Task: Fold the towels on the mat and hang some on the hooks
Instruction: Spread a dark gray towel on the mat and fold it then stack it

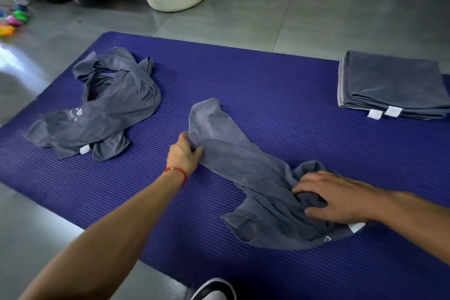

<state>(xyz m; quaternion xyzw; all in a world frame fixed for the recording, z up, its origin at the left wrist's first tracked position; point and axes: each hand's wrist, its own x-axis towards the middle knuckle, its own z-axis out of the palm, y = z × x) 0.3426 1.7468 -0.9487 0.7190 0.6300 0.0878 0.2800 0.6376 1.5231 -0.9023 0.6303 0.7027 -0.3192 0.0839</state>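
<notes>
At centre frame on the mat (267,75) I have my left hand (183,153) pinching one edge of the crumpled towel (243,165) and my right hand (336,198), fingers curled into its bunched lower-right end, probably to spread it flat for folding.

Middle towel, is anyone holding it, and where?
Yes. The left hand pinches the towel's far left edge; the right hand grips bunched cloth near its near end.

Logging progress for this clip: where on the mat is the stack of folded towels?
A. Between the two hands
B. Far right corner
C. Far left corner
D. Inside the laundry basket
B: the folded towels lie stacked at the far right of the mat.
</notes>
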